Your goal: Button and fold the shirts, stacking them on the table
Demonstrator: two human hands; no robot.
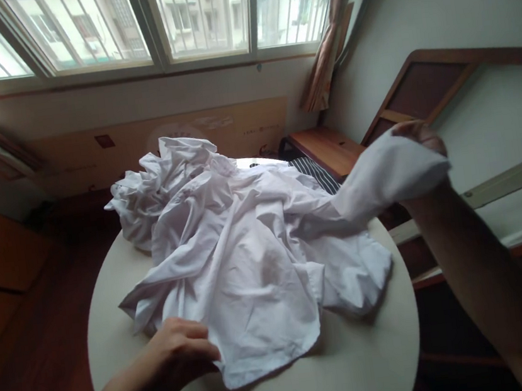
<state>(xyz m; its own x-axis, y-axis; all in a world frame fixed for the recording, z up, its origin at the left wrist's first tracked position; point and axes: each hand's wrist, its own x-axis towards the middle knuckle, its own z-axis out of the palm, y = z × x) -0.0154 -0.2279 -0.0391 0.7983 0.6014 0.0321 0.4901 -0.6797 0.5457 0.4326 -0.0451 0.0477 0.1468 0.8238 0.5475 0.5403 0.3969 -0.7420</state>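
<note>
A heap of crumpled white cloth, which looks like a shirt or several shirts (pixel 259 259), covers much of the round table (pixel 357 361). My left hand (pixel 184 347) pinches the near left edge of the cloth just above the tabletop. Off to the right, my right hand (pixel 420 138) is raised above the table, closed on a part of the same cloth that looks like a sleeve end. The fabric there stretches up from the heap, and its end hides part of my right fingers. Folds bunch up highest at the back left.
Dark striped fabric (pixel 315 173) shows behind the heap. Beyond the table stand a low wooden bench (pixel 329 149) and a large flat cardboard box (pixel 234 129) under the barred windows (pixel 205 18). At right is a wooden bed frame (pixel 436 72).
</note>
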